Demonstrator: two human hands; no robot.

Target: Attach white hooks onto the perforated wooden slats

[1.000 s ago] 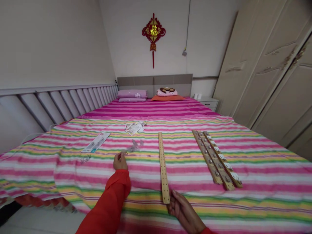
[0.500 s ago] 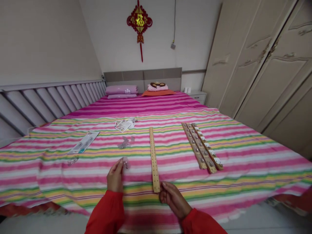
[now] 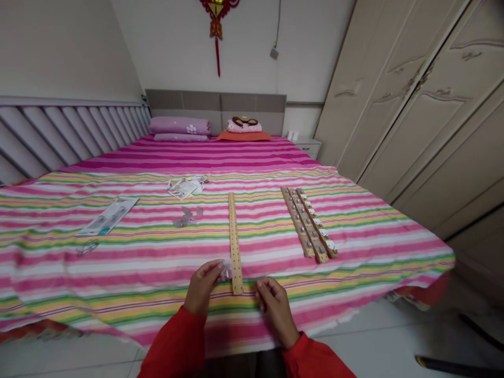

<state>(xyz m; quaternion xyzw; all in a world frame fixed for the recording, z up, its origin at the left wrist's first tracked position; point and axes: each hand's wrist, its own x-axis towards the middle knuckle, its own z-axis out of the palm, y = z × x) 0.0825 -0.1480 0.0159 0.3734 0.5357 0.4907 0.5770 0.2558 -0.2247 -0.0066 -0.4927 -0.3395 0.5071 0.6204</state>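
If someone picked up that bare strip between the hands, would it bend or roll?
The strip probably stays stiff: it looks like wood and lies straight. It seems light, being so narrow. Its flat shape should keep it from rolling on the cloth.

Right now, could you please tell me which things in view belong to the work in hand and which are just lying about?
Likely in use:
- clear piece in the left hand
- holed strip
- three filled strips
- loose clear pieces

Seemingly just lying about:
- purple bedding
- pink bedding
- orange cloth
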